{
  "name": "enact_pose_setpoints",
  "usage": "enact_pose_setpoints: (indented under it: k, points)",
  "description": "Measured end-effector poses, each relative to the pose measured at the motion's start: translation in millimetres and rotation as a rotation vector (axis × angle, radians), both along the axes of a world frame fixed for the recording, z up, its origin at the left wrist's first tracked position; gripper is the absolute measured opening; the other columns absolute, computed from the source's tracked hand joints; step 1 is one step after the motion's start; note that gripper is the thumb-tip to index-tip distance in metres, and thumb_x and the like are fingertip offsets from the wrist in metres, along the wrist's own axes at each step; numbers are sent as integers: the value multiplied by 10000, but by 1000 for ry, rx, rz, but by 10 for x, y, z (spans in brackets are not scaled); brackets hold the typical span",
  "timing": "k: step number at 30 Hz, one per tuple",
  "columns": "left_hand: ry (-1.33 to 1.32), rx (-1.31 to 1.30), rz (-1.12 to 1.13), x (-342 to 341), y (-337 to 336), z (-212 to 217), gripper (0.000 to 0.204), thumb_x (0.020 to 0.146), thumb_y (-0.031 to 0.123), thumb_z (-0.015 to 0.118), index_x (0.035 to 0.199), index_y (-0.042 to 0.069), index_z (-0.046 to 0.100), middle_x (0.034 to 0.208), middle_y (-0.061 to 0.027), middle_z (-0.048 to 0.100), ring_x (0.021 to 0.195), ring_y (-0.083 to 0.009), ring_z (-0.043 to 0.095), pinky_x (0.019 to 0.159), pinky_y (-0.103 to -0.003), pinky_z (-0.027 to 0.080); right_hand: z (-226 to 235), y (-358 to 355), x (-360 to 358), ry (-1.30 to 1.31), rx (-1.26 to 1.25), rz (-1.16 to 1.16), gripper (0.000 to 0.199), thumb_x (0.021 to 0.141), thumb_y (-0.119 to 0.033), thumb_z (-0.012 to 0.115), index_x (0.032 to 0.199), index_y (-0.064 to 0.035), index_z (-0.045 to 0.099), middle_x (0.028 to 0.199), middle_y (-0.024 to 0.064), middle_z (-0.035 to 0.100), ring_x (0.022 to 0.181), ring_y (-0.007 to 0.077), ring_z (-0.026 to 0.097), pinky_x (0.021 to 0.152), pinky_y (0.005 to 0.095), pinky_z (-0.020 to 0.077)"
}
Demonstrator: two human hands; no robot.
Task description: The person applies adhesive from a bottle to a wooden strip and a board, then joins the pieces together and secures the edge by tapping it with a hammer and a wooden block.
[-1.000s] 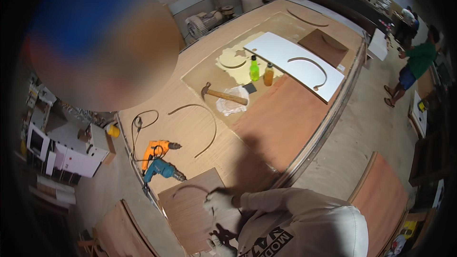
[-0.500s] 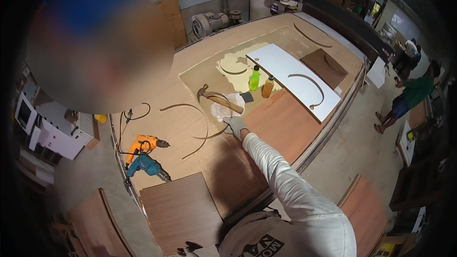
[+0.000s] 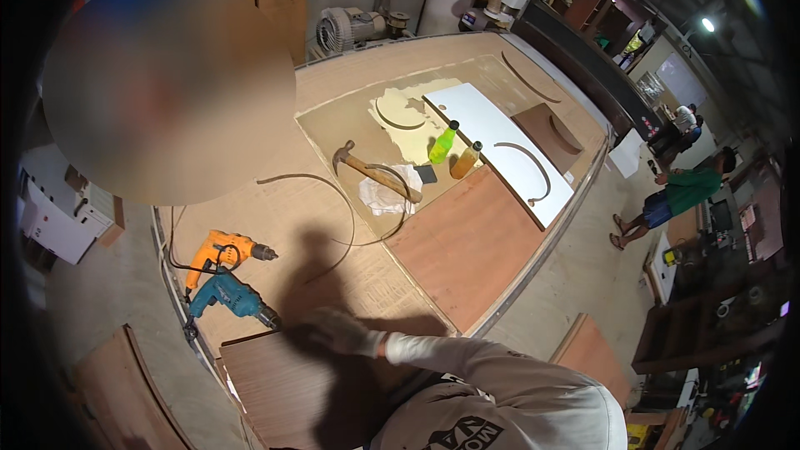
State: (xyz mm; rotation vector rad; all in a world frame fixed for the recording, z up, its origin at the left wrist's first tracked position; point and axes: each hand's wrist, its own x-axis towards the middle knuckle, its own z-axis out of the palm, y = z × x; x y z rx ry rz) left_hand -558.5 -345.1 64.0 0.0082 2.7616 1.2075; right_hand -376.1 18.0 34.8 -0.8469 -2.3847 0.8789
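Observation:
My right hand (image 3: 340,332), in a pale work glove, hovers over the near edge of a brown wood-grain panel (image 3: 275,379). Motion smears its fingers, and whether they hold anything cannot be made out. My left hand is out of the picture. Just left of the right hand lie a teal power drill (image 3: 237,293) and an orange drill (image 3: 221,254). Farther up the table, a claw hammer (image 3: 377,178) rests on a crumpled white cloth (image 3: 385,195) next to a small dark square pad (image 3: 426,173). A thin curved strip (image 3: 351,204) lies left of the cloth.
A green bottle (image 3: 443,143) and an amber one (image 3: 465,162) stand beside a white board (image 3: 508,150) bearing another curved strip (image 3: 546,169). A reddish-brown sheet (image 3: 475,242) covers the table's right side. A person in green (image 3: 693,187) stands beyond it. A blurred patch hides the upper left.
My right hand has let go of a curved strip near the cloth and swung left and nearer, over the brown panel. My left hand, partly seen at the lower edge before, has left view.

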Motion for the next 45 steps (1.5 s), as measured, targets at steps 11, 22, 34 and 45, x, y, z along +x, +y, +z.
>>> enact_pose_setpoints:
  k: [11, 22, 34, 45]
  points:
    - [-307, 505, 109, -300, -555, -501, 448, 1058, 298, 579, 1327, -60, 589, 1005, -179, 710, 840, -259, 664, 732, -368, 550, 66, -68, -1602, -177, 97, 78, 557, 907, -285, 718, 1350, 18, 566, 1330, 212, 559, 1263, 400, 510, 1092, 536, 405]
    - [-495, 737, 157, -611, -986, -1144, 486, 1091, 353, 482, 1403, -17, 526, 1373, -139, 589, 1207, -288, 568, 1030, -420, 450, 78, -34, -2226, -538, 228, 307, 277, 912, -278, 585, 902, -71, 769, 867, 142, 715, 871, 342, 677, 801, 578, 485]
    - [-287, 1456, 156, 203, -679, 456, 689, 1086, 536, 510, 1578, 65, 404, 1383, -128, 618, 1221, -214, 617, 1032, -374, 510, 589, 41, -1920, -9, -345, 146, 522, 1109, -450, 411, 1083, -19, 705, 958, 275, 722, 965, 433, 707, 851, 503, 531]
    - [-187, 311, -283, 1495, 37, 1744, 516, 987, 237, 733, 1381, -58, 579, 1312, -163, 655, 1179, -279, 623, 1054, -425, 476, 1502, 267, -281, 320, -375, -547, 647, 1110, -479, 384, 990, 67, 709, 953, 358, 678, 1007, 532, 649, 899, 517, 496]
